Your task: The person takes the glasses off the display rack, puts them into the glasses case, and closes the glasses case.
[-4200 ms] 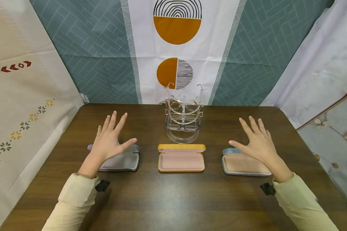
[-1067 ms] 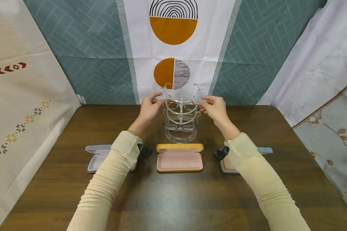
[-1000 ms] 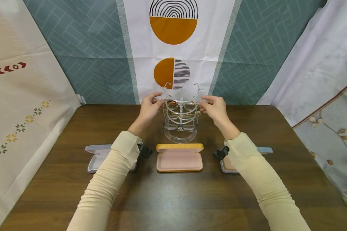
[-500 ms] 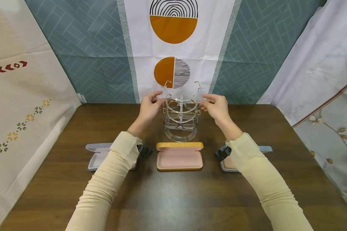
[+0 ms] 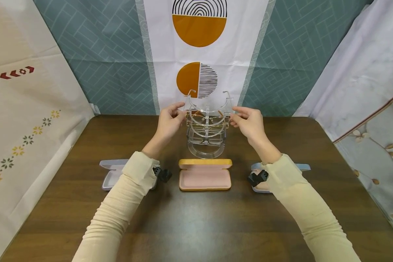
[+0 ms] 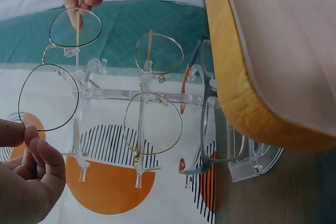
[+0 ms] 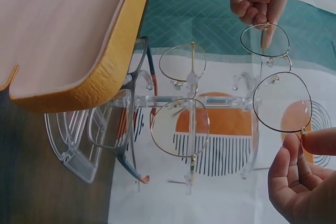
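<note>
In the head view my left hand [image 5: 167,122] and right hand [image 5: 251,122] stand on either side of a clear eyeglasses stand [image 5: 205,155]. Between them they hold the topmost eyeglasses [image 6: 49,98], round with thin dark rims. Each hand pinches one side near the hinge, thumb against fingers, as both wrist views show. The dark pair is at the stand's top tier; whether it still touches the support I cannot tell. One tier down sit gold-rimmed eyeglasses [image 7: 180,127]. Below them is a grey-framed pair [image 6: 205,124] with orange-brown temple tips.
On the brown table [image 5: 196,225], an open yellow case [image 5: 205,180] with pink lining lies before the stand. An open lilac-grey case [image 5: 109,181] is at left, partly behind my left sleeve. An open blue case [image 5: 303,167] at right is mostly covered by my right arm.
Earliest, both hands were spread over the side cases. They have since moved inward to the stand and pinched the top eyeglasses. Over the last second, the right hand has shifted slightly rightward.
</note>
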{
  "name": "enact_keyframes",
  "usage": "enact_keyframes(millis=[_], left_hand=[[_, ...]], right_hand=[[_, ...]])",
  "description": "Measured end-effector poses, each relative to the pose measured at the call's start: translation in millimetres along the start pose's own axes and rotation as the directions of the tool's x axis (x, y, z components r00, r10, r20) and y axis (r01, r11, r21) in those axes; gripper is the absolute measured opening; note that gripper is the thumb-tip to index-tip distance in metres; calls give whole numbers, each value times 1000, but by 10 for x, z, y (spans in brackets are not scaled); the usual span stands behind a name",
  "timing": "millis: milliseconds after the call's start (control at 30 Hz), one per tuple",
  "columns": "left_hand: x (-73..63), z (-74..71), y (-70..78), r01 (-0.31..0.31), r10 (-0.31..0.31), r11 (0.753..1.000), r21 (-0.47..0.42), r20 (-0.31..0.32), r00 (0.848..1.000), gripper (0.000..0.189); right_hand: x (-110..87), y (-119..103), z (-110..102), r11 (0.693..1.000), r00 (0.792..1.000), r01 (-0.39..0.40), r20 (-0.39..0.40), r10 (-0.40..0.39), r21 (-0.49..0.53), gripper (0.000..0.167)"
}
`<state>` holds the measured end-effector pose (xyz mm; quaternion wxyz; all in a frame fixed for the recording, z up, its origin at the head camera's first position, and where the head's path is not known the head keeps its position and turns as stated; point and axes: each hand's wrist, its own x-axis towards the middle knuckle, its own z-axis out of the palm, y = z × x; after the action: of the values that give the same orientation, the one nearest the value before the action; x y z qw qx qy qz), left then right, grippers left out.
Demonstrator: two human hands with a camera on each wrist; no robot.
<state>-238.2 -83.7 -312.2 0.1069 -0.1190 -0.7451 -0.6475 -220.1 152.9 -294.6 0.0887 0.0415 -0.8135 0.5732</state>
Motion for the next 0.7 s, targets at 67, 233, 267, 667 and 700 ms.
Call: enact_keyframes(millis=[67, 233, 267, 667, 700], left_hand=[[-16, -5, 18, -14, 14, 1000, 8, 2, 1000, 32], [-64, -29, 51, -29, 29, 999, 13, 17, 999, 32], [-74, -34, 57, -29, 29, 1000, 10, 21, 999, 32], [-372, -37, 347, -32, 33, 999, -19, 37, 999, 34], [-392, -37, 348, -41, 42, 999, -12, 37, 998, 34]], right_hand=[[-27, -9, -12, 1000, 1000, 10, 2, -10, -1, 33], [-82, -23, -32, 1000, 1000, 25, 11, -25, -5, 34], [-90, -27, -33, 1000, 1000, 26, 9, -26, -3, 34], [-258, -52, -65, 998, 998, 61, 12, -61, -1, 32], [-274, -50, -67, 998, 998, 61, 11, -61, 0, 32]])
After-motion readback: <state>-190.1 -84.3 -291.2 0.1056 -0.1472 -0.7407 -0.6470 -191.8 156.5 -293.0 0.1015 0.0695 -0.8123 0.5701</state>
